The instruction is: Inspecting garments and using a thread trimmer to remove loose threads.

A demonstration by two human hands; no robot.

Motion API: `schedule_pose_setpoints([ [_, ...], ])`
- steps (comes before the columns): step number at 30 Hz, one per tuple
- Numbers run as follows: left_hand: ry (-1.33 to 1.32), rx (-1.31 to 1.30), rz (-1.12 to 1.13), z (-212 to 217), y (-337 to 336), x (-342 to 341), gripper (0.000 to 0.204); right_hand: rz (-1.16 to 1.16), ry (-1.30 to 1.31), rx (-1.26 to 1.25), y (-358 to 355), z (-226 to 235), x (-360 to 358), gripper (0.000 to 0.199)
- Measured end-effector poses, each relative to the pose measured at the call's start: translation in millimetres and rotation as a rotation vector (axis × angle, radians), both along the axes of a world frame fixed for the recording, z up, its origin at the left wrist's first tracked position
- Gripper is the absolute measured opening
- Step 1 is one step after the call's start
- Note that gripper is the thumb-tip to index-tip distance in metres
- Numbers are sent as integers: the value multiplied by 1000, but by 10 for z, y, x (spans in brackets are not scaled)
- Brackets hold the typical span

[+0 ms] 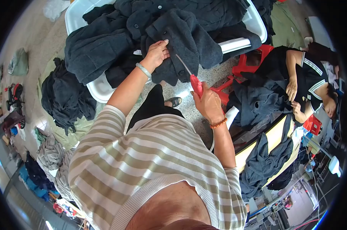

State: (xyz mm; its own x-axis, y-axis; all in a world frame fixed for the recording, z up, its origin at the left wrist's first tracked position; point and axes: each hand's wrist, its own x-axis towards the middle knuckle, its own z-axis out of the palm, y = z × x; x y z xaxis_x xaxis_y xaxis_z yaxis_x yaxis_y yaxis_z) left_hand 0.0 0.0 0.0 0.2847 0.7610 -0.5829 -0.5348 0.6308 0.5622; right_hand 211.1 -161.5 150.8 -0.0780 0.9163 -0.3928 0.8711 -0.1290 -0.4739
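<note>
Your dark grey buttoned garment (185,38) lies crumpled over the heap in the white tub, one fold pinned flat. Your red-handled tool (191,75) angles its thin metal blade onto the cloth.

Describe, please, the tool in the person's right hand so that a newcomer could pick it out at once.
Start at the white plastic tub heaped with dark garments. Just below its near edge, the right hand grips a red-handled tool whose thin metal tip reaches up to the dark garment held by the left hand. It is the only bright red, slender thing among dark cloth.
</note>
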Motion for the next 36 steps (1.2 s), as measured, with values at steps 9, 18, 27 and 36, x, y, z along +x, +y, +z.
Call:
schedule_pose_setpoints([
  [9, 201, 145, 20, 314, -228, 234, 27, -74, 53, 30, -330, 21, 88, 41],
  [18, 550, 157, 79, 124, -344, 298, 40, -51, 110, -21, -647, 160, 17, 40],
  [27, 145, 83, 222, 186, -577, 327, 37, -73, 109, 65, -791, 229, -18, 37],
  [36, 1049, 471, -470, 486, -1258, 386, 46, -99, 13, -32, -845, 201, 63, 49],
])
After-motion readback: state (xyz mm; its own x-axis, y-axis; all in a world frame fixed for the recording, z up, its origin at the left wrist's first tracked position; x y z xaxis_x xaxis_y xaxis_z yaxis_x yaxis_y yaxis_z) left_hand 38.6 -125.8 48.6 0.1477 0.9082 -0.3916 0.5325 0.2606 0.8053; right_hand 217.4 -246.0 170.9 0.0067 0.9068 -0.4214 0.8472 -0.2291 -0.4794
